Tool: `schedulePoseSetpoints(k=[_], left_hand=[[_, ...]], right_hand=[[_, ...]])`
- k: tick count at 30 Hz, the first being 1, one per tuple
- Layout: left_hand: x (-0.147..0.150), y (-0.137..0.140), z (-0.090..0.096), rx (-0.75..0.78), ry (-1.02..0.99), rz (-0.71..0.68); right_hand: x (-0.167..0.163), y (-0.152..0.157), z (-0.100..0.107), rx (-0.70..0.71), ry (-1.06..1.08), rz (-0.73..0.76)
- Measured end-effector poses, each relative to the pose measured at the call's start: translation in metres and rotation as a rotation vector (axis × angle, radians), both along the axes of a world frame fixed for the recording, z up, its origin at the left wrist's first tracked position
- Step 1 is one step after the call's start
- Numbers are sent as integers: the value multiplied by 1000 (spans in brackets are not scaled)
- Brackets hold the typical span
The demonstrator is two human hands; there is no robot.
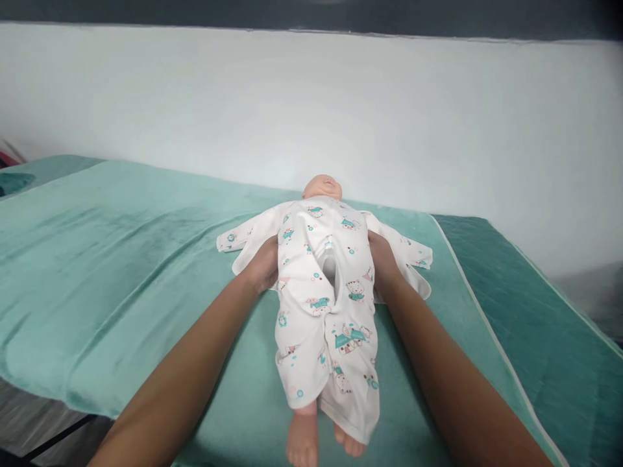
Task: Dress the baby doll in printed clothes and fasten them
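Note:
A baby doll (322, 187) lies on its back, head at the far end and bare feet (302, 438) toward me. White printed baby trousers (302, 311) cover its legs and reach up over its trunk, with an opening at the crotch. Beneath them a matching baby shirt (396, 240) spreads out to both sides, sleeves stretched outward. My left hand (264, 264) grips the left side of the trousers near the hips. On the opposite side my right hand (383, 261) does the same. The fingers of both hands are largely hidden behind the cloth.
A light green blanket (121, 259) with some creases covers the bed under the doll. Darker green bedding (540, 311) shows along the right. Behind the bed stands a white wall (311, 104), close to the doll's head. Grey floor (43, 421) appears at lower left.

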State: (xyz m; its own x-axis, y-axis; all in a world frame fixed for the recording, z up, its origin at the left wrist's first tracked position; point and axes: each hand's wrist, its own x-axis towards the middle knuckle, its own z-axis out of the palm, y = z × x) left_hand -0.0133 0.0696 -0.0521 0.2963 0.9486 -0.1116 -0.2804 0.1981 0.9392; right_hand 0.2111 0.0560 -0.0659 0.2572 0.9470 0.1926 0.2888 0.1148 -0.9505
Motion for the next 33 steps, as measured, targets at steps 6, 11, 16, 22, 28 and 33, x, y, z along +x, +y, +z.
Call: schedulePoseSetpoints(k=[6,11,16,22,28,33], left_hand=[[-4,10,-4,-36,-145,48],[-8,-1,-2,4,-139,66],[-24,-40,-9,98,-150,328],[-44,-120,-19,207,68,403],[-49,-191,-25,362,385,156],[-41,-206,-31,595,608,125]], right_hand=[[1,4,-2,-80,235,-26],[8,0,-1,5,46,-122],[12,-26,-9,100,2,-106],[-7,-117,-11,213,-58,-23],[-45,-200,17,323,-500,206],[-72,-218,39,172,-948,268]])
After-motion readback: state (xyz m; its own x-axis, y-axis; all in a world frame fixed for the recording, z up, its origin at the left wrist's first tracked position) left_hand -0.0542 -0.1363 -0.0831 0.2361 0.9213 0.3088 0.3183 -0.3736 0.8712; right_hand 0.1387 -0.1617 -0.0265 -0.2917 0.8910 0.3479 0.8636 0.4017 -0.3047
